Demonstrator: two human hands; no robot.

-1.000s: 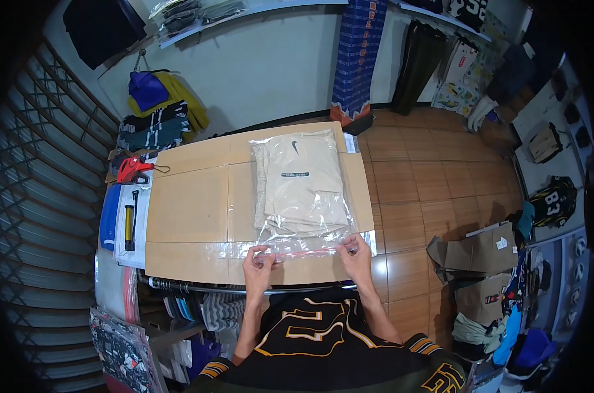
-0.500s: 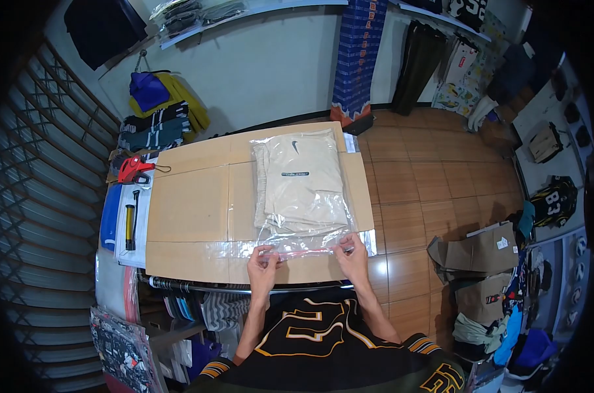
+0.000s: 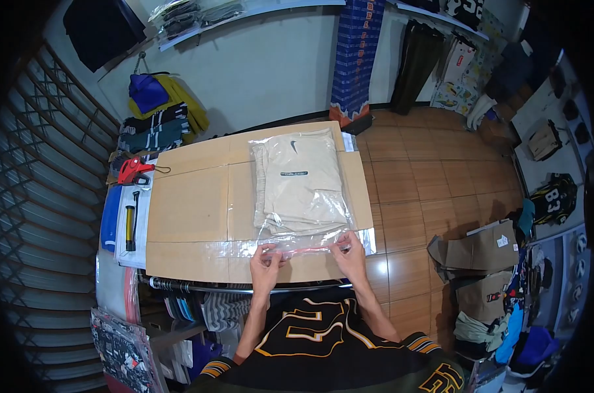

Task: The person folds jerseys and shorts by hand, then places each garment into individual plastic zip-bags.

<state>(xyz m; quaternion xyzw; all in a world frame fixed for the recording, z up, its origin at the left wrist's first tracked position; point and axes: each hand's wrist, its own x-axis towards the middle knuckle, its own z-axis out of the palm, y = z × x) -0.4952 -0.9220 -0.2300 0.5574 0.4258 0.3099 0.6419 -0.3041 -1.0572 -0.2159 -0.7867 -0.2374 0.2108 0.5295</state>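
A clear plastic bag (image 3: 301, 243) lies on the cardboard-topped table (image 3: 189, 203), with a folded beige garment (image 3: 300, 187) inside it. The garment shows a small dark logo and a dark label. A red strip runs along the bag's near edge. My left hand (image 3: 265, 265) pinches the near left corner of the bag. At the near right corner, the fingers of my right hand (image 3: 349, 254) are closed on the same edge.
At the table's left end are a red tape dispenser (image 3: 133, 170), a yellow and black tool (image 3: 130, 226) and a blue item (image 3: 111, 216). Cardboard boxes (image 3: 480, 252) and clothes stand on the right. A metal rail (image 3: 198, 286) runs below the table's front edge.
My left hand has shifted slightly to the right along the bag's near edge. My right hand has moved very slightly left and still holds the bag.
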